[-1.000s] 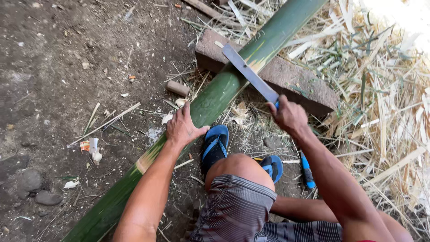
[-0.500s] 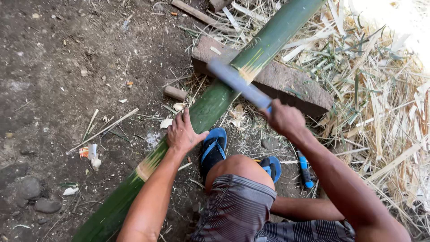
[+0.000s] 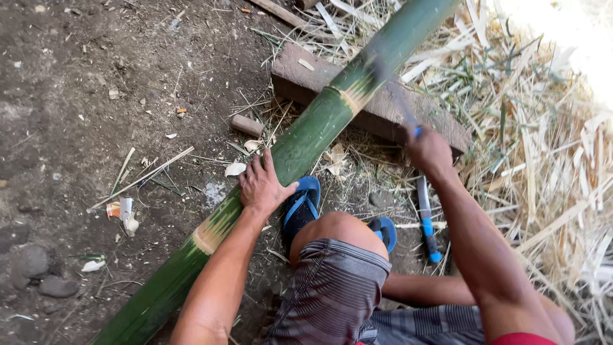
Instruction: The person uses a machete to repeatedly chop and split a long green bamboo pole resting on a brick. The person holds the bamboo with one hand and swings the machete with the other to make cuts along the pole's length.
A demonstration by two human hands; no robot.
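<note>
Across the frame's diagonal, lower left to upper right: long green bamboo pole (image 3: pixel 300 144), smooth, resting on a weathered brown wooden block (image 3: pixel 306 76); left hand (image 3: pixel 262 185) flat, fingers spread, pressing the pole; right hand (image 3: pixel 429 148) closed round a blue-handled chopping blade (image 3: pixel 393 86), blurred, now lower, near the pale node.

Outdoor yard: bare dirt (image 3: pixel 76 83), straw (image 3: pixel 543 147)

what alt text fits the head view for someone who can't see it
Seen from above, a person's left hand presses on a long green bamboo pole propped on a wooden block, while the right hand swings a motion-blurred blade at it. Dirt, straw and blue sandals lie around.
</note>
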